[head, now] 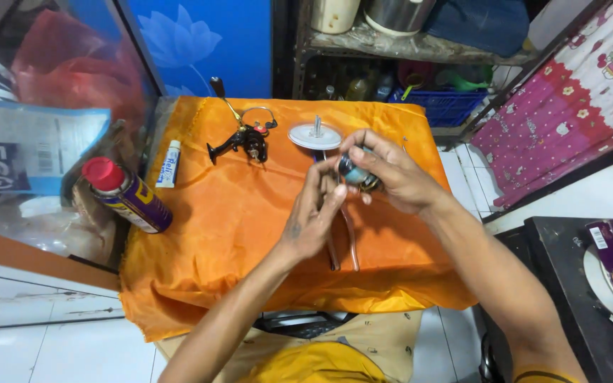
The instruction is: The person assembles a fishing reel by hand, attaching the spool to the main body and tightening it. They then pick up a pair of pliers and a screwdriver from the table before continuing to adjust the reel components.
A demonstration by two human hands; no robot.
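Note:
My right hand grips a small round blue-grey reel part above an orange cloth. The fingertips of my left hand touch that part from the left. A black fishing reel body with a handle lies on the cloth further back. A white disc with a metal shaft stands upright just behind my hands. Pliers lie on the cloth under my hands, partly hidden.
A spray can with a red cap lies at the cloth's left edge, beside a small white tube. A glass tank stands to the left, a metal shelf with containers behind, a black box and a carton at the right.

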